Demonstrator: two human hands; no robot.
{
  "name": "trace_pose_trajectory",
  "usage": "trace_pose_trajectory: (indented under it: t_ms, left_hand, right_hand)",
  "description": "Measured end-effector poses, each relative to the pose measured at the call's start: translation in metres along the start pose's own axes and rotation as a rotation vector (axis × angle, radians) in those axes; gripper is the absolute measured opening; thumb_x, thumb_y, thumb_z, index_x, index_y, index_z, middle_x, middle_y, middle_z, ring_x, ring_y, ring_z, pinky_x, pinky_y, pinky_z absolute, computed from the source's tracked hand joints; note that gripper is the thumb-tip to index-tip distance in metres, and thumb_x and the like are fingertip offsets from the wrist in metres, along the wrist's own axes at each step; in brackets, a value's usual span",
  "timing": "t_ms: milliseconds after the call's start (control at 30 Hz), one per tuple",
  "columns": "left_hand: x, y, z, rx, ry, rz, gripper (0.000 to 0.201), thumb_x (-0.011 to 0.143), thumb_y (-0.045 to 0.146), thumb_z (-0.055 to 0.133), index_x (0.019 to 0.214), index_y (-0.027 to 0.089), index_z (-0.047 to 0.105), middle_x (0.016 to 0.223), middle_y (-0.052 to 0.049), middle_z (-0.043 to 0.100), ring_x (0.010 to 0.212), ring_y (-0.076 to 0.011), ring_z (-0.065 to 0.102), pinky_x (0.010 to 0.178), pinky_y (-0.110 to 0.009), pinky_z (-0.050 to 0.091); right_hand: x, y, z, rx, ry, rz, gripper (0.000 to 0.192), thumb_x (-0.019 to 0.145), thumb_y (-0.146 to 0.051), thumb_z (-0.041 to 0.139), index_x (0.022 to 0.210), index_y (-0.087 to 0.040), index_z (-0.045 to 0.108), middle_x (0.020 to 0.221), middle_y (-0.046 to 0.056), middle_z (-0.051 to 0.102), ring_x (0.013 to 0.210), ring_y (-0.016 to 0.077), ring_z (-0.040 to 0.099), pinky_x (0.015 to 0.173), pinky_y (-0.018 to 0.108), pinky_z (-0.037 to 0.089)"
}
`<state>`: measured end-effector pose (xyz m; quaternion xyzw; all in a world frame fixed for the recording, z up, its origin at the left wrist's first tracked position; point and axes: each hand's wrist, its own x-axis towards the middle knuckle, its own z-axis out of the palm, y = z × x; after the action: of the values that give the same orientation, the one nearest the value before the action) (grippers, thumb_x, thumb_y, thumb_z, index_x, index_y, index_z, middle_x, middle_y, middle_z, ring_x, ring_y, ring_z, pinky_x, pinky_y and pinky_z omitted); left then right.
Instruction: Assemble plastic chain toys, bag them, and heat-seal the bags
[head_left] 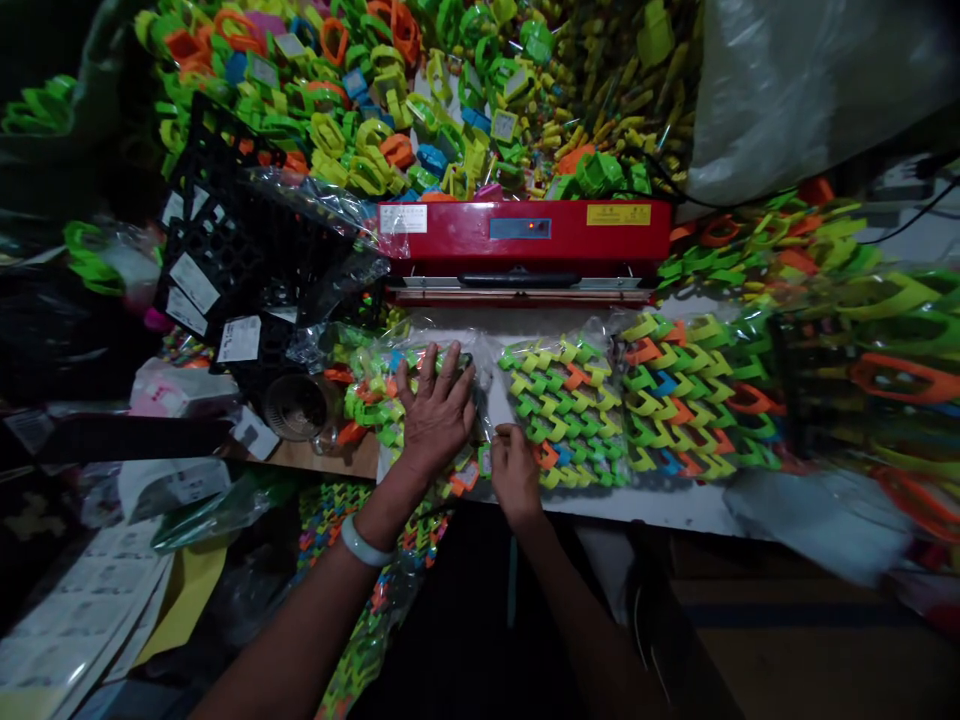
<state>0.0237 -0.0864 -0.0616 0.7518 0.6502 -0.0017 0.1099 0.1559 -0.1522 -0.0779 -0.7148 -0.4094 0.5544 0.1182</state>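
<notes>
My left hand lies with fingers spread on a clear plastic bag packed with green, yellow and orange watch-like plastic pieces. My right hand is closed, its fingertips pinching the edge of clear plastic film between this bag and the one beside it. To the right, another filled bag lies flat with its pieces in slanted rows. Farther right are more rows of the same pieces. Behind the bags stands a red bag sealer with a black handle bar and a small lit lamp.
A large heap of loose coloured pieces lies behind the sealer. Black perforated crates and a clear cup are at the left. Filled bags hang or lie below the table edge. A cable runs behind the sealer.
</notes>
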Motion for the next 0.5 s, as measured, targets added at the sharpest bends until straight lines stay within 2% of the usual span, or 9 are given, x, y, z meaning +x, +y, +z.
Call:
trace_pose_trajectory:
  t_ms: [67, 133, 267, 367, 500]
  left_hand:
    - [0.000, 0.001, 0.000, -0.014, -0.002, -0.013, 0.041, 0.091, 0.028, 0.049, 0.131, 0.029, 0.056, 0.157, -0.002, 0.029, 0.150, -0.0268, 0.010, 0.120, -0.059, -0.001]
    - [0.000, 0.002, -0.001, -0.019, -0.007, -0.023, 0.040, 0.092, 0.028, 0.048, 0.131, 0.029, 0.056, 0.156, -0.003, 0.030, 0.150, -0.0269, 0.010, 0.120, -0.059, -0.001]
    - [0.000, 0.002, -0.001, -0.016, -0.004, -0.022, 0.040, 0.092, 0.028, 0.046, 0.132, 0.028, 0.056, 0.156, -0.003, 0.031, 0.149, -0.0269, 0.011, 0.120, -0.059, 0.000]
    - [0.000, 0.001, -0.001, -0.031, 0.005, -0.014, 0.040, 0.093, 0.027, 0.046, 0.132, 0.029, 0.055, 0.156, -0.002, 0.032, 0.150, -0.0257, 0.011, 0.120, -0.059, 0.001]
    - [0.001, 0.000, -0.001, -0.013, 0.006, 0.009, 0.042, 0.093, 0.026, 0.046, 0.134, 0.029, 0.053, 0.156, -0.002, 0.032, 0.150, -0.0248, 0.011, 0.120, -0.058, 0.001]
  right_hand:
    - [-0.002, 0.001, -0.001, 0.025, -0.049, 0.053, 0.039, 0.088, -0.037, 0.049, 0.119, -0.014, 0.054, 0.105, 0.013, 0.066, 0.098, 0.0245, 0.061, 0.088, 0.036, 0.046]
    - [-0.005, 0.004, -0.002, 0.036, -0.103, 0.068, 0.046, 0.082, -0.038, 0.059, 0.122, -0.015, 0.054, 0.105, 0.012, 0.066, 0.097, 0.0243, 0.062, 0.086, 0.035, 0.047]
    - [-0.008, 0.007, -0.002, 0.026, -0.134, 0.035, 0.045, 0.082, -0.027, 0.054, 0.125, -0.015, 0.053, 0.102, 0.010, 0.067, 0.094, 0.0226, 0.063, 0.083, 0.032, 0.048]
    - [-0.003, 0.001, 0.001, -0.068, -0.086, -0.003, 0.043, 0.085, -0.032, 0.053, 0.123, -0.012, 0.056, 0.108, 0.016, 0.066, 0.103, 0.0266, 0.062, 0.091, 0.036, 0.045]
    - [0.009, -0.012, 0.003, -0.128, -0.088, 0.078, 0.036, 0.083, -0.029, 0.055, 0.113, -0.012, 0.063, 0.106, 0.018, 0.068, 0.101, 0.0285, 0.062, 0.087, 0.035, 0.045]
